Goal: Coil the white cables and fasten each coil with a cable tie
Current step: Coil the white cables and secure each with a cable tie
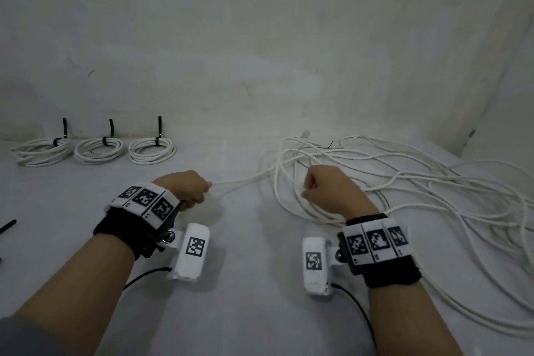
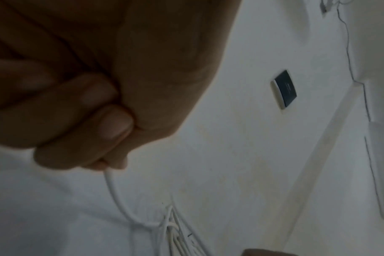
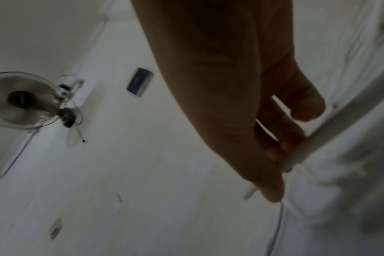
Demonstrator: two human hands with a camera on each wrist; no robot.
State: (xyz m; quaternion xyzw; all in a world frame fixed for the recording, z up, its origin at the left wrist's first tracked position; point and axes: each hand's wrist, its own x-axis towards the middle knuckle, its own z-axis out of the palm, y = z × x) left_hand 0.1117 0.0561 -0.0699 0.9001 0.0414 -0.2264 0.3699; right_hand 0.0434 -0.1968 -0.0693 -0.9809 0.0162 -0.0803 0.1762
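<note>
While both forearms reach out over the white bench (image 1: 254, 283), I read no words anywhere: the wristbands and the white camera housings (image 1: 192, 251) below them carry only black-and-white square code markers. My left hand (image 1: 185, 189) is curled into a fist around a white cable (image 1: 239, 180); in the left wrist view the strand leaves the bottom of the fist (image 2: 112, 187) and runs off toward the pile. My right hand (image 1: 329, 193) is also curled, and the right wrist view shows its fingers (image 3: 274, 138) wrapped round a white strand (image 3: 340, 117) that crosses the palm. Just beyond and to the right of that hand lies the loose tangle of white cables (image 1: 419, 182), spread over the bench to its right edge. A black cable tie (image 1: 8, 227) lies at the left edge. Farther back on the left, against the wall, three finished coils (image 1: 98, 149) sit in a row, each bound by a black tie (image 1: 159, 127) with its tail standing up.
</note>
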